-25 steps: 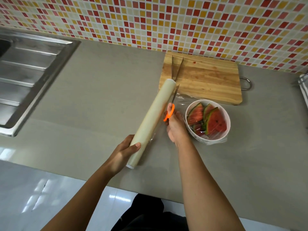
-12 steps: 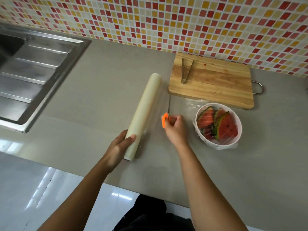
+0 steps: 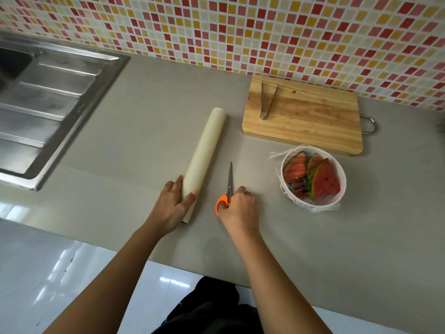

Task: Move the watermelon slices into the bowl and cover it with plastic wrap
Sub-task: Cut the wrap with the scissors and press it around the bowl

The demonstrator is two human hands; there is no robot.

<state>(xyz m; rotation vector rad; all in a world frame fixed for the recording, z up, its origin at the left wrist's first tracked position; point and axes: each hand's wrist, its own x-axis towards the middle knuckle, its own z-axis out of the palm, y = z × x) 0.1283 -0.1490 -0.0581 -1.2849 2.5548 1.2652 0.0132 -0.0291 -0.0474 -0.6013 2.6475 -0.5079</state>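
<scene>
A white bowl [image 3: 342,179] stands on the grey counter at the right, holding several watermelon slices [image 3: 325,180] under a stretched sheet of clear plastic wrap [image 3: 277,154]. The cream plastic wrap roll [image 3: 207,150] lies flat on the counter, left of centre. My left hand [image 3: 172,208] grips its near end. My right hand [image 3: 238,209] rests on the counter holding orange-handled scissors [image 3: 230,182], blades closed and pointing away from me. The scissors lie between the roll and the bowl.
A wooden cutting board [image 3: 313,121] with metal tongs [image 3: 266,100] on it sits behind the bowl, against the tiled wall. A steel sink drainboard [image 3: 53,102] fills the far left. The counter's front edge runs just below my forearms.
The roll was lowered from a tilted, lifted position flat onto the counter and moved left. The scissors came down to the counter, away from the bowl. The sheet over the bowl is now separate from the roll.
</scene>
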